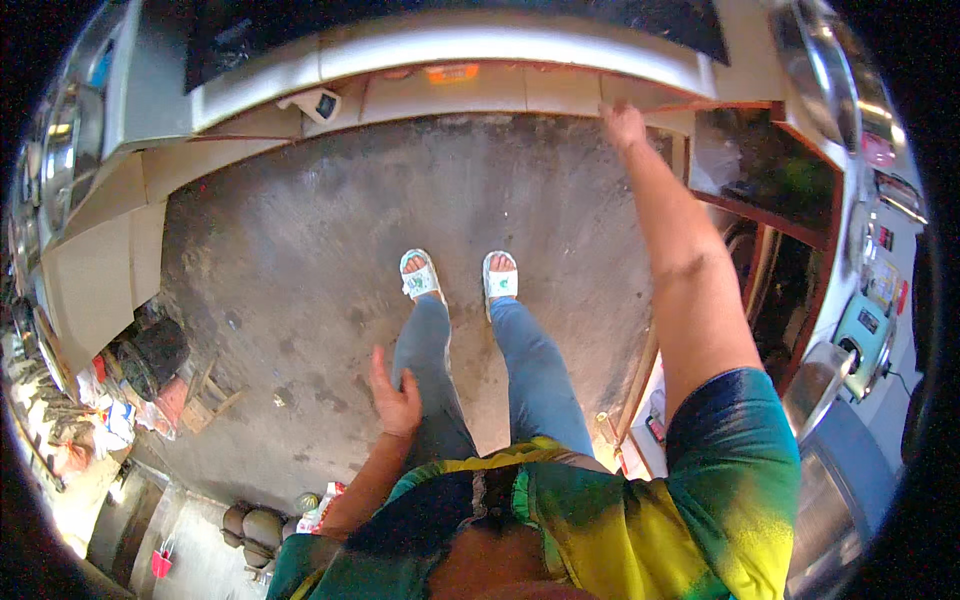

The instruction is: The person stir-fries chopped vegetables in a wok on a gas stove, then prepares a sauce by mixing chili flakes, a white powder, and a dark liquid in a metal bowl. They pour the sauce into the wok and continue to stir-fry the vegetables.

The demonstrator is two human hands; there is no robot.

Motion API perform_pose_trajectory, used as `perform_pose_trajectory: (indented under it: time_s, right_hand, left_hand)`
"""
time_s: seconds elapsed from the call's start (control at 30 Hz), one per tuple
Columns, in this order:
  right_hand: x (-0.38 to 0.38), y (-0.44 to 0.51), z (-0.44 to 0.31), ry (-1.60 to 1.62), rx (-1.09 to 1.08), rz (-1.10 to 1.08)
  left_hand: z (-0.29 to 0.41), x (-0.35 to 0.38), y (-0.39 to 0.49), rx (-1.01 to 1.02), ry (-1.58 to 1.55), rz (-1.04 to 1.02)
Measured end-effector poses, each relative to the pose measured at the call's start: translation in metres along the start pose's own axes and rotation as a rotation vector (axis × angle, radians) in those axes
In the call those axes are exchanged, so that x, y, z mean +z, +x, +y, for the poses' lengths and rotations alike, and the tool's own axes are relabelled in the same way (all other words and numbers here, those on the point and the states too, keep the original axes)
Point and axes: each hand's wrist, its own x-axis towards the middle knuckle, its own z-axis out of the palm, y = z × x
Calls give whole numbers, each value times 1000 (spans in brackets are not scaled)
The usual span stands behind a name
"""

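My left hand (395,399) hangs beside my left thigh, fingers apart, with nothing in it. My right arm stretches forward, and my right hand (624,124) is at the low cabinet front (562,91) under the dark counter top (457,13). Its fingers look partly curled near the lower edge of the counter. Whether they grip anything there is too blurred to tell. A brown-framed opening (750,142) lies just right of that hand, with a clear plastic bag (714,159) inside.
White slide sandals (421,281) stand on the stained concrete floor (315,247). A white device (316,105) sits under the counter at left. Bags and a small wooden stool (206,401) lie at lower left. A light-blue appliance (862,337) and a metal pot (821,382) are at right.
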Motion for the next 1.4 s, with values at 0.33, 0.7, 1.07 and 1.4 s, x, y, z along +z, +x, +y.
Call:
perform_pose_trajectory:
  time_s: [0.33, 0.7, 1.07, 1.4]
  right_hand:
    - [36, 139, 5, -13, -117, 175]
    - [43, 160, -2, 152, -91, 181]
    - [41, 122, 33, 481, -10, 193]
    - [69, -142, 133, 840, 245, 279]
  left_hand:
    - [30, 31, 25, 78, -89, -140]
    - [23, 16, 50, 66, -27, -167]
    - [41, 61, 212, 191, -294, -39]
    - [175, 122, 520, 399, 174, 62]
